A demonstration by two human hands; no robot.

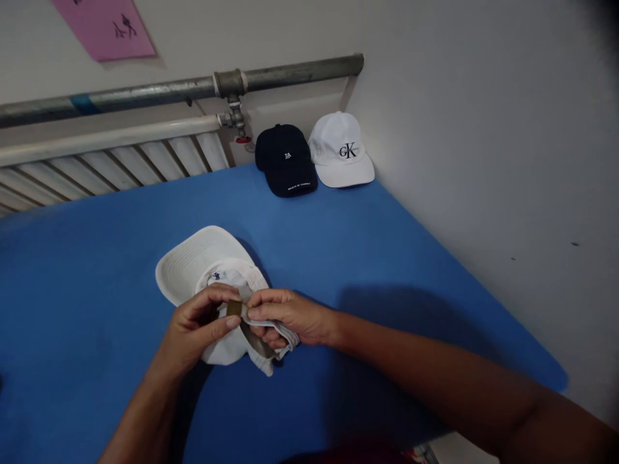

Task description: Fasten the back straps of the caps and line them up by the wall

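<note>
A white baseball cap (pixel 207 254) lies tipped over on the blue tabletop, its brim toward the far left and its inside facing me. My left hand (pixel 196 325) pinches the brass-coloured buckle (pixel 235 308) of the cap's back strap between thumb and fingers. Close beside it, my right hand (pixel 285 316) grips the pale fabric strap (pixel 265 321) just right of the buckle, with its lower fingers curled under the strap. Part of the crown is hidden behind my hands.
At the back of the blue table (pixel 120 258) a navy cap (pixel 285 158) and a white cap with black letters (pixel 341 151) stand side by side near the corner. Behind the table run a radiator (pixel 111 158) and a metal pipe (pixel 159 93). A grey wall (pixel 483 129) borders the right side.
</note>
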